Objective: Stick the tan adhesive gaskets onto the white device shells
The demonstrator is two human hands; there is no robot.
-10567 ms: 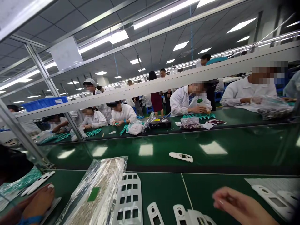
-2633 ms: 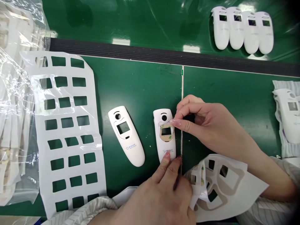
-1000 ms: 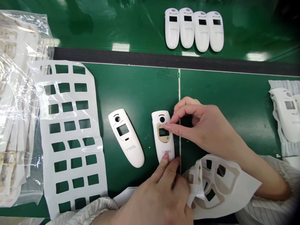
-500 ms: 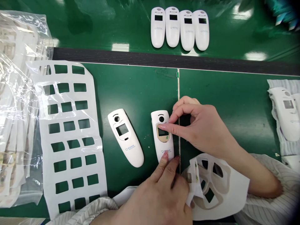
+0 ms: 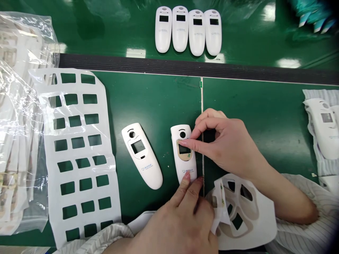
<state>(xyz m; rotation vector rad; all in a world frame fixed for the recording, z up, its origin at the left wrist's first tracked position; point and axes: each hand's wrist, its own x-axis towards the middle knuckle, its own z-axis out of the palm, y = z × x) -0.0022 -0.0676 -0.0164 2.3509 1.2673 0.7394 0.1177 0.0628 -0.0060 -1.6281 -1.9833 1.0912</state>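
A white plastic handheld-device casing lies upright in front of me, with a round hole and a rectangular window. Around the window sits a tan ring-shaped adhesive sticker. My right hand pinches the upper right edge of this sticker between thumb and index finger. The fingertips of my left hand press on the casing's lower end and hold it against the table. A second white casing, tilted, lies to the left. Under my right forearm is a curled white sticker sheet, touching my left hand.
A white sheet with rectangular cutouts lies at the left, beside a clear plastic bag of sheets. Several finished-looking white devices stand in a row beyond the black strip. More white devices rest on striped wrapping at the right.
The row of white devices beyond the black strip and the teal items at the far right have shifted left. The right edge of the curled sheet has moved slightly left. Both hands are nearly still.
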